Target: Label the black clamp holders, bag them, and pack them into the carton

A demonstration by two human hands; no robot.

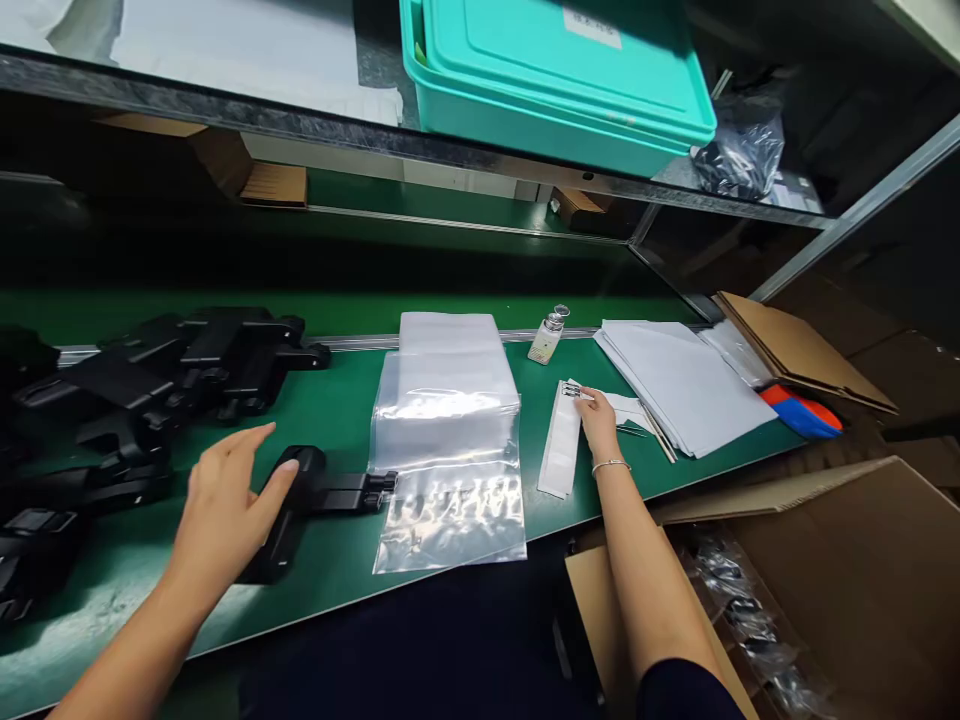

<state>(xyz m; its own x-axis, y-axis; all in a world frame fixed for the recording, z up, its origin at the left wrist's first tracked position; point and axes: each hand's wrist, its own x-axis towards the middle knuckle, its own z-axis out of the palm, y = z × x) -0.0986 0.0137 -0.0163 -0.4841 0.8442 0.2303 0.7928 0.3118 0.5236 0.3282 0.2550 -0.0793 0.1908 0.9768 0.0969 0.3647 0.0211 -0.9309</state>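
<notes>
My left hand (231, 498) hovers at a black plastic device (285, 510) with a short jointed arm, its thumb and fingers apart and not wrapped round it. My right hand (598, 418) has its fingertips pinched at the top end of a white label strip (561, 445) with small black print. How much of the strip is in the fingers is partly hidden. Between the hands lies a stack of clear plastic bags (454, 440). Beside the right hand are tweezers (631, 430), partly covered by paper.
Several black devices (225, 350) are piled at the left. A small bottle (547, 335) stands behind the labels. White sheets (690, 385), flat cardboard (802, 350) and an orange-blue object (802, 411) lie right. An open carton (840, 570) holds bagged parts. Overhead, a shelf holds a teal bin (555, 120).
</notes>
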